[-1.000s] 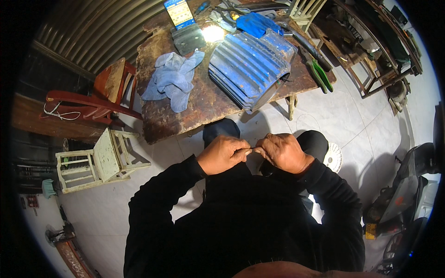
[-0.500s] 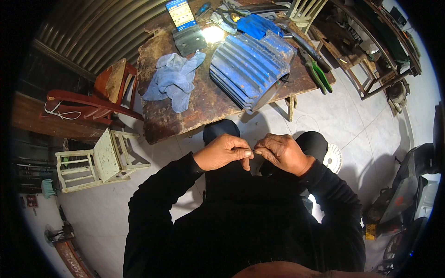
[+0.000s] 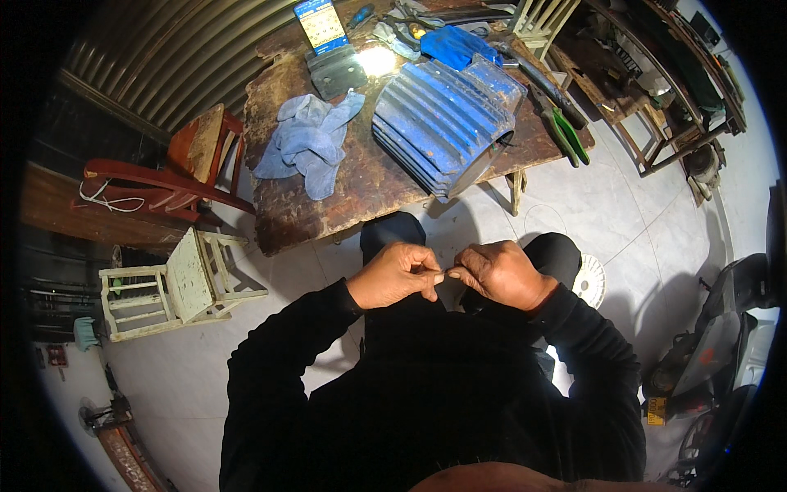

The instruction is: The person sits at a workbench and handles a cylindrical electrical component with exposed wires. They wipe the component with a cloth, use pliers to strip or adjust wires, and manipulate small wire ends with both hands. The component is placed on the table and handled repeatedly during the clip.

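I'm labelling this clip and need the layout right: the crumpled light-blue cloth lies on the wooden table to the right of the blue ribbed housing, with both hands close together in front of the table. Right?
Not quite: the head view shows the cloth to the left of the blue ribbed housing, on the wooden table.

Behind and left of the blue ribbed housing, a blue-bordered upright panel carries a print line across its top and rows of small marks on a pale yellow field, too small to read. Well to the right of the housing and nearer the wearer, a yellow plate on a dark motorbike bears dark characters. Far left of the housing, also nearer the wearer, a reddish-brown board shows pale, letter-like marks, illegible.
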Motion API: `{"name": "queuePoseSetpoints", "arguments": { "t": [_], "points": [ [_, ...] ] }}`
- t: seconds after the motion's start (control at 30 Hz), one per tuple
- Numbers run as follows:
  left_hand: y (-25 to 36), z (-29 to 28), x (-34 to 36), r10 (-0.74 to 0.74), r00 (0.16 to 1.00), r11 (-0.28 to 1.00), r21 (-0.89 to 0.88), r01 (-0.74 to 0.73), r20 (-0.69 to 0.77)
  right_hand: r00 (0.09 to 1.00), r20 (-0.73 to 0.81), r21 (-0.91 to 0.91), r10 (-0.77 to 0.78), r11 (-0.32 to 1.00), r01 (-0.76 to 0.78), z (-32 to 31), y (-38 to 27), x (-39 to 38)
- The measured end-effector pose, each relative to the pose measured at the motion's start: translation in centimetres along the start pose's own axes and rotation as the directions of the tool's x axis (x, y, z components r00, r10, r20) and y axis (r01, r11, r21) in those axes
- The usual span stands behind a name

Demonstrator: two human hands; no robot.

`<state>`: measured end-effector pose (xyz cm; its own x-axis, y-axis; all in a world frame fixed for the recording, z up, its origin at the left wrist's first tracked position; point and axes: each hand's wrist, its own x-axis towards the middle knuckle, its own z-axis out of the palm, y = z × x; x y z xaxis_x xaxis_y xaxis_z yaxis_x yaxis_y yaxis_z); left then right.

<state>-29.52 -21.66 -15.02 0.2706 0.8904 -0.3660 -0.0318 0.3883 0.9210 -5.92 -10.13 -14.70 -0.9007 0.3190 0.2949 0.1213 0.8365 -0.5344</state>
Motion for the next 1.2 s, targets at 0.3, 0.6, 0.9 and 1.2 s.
{"name": "queuePoseSetpoints", "arguments": {
  "t": [0.3, 0.6, 0.9, 1.2],
  "points": [
    [-0.2, 0.8, 0.3, 0.759, 0.635, 0.233, 0.851, -0.47, 0.143, 0.653, 0.658, 0.693, 0.375, 0.038, -0.72, 1.8, 0.1, -0.4],
    [-0.2, 0.0, 0.4, 0.466, 0.87, 0.723, 0.638, -0.267, -0.164, 0.994, -0.075, 0.042, 0.074, 0.997, -0.071, 1.4, -0.1, 0.2],
    [0.5, 0.0, 0.6, 0.132, 0.991, 0.908, 0.404, -0.106, -0.035, 0.992, -0.009, -0.171, -0.128, 0.977, 0.124, -0.4, -0.3, 0.6],
    [0.2, 0.3, 0.2, 0.006, 0.999, 0.954, 0.3, -0.016, 0.033, 0.933, 0.109, -0.162, -0.342, 0.92, 0.357, -1.0, 0.5, 0.6]
  ]
}}
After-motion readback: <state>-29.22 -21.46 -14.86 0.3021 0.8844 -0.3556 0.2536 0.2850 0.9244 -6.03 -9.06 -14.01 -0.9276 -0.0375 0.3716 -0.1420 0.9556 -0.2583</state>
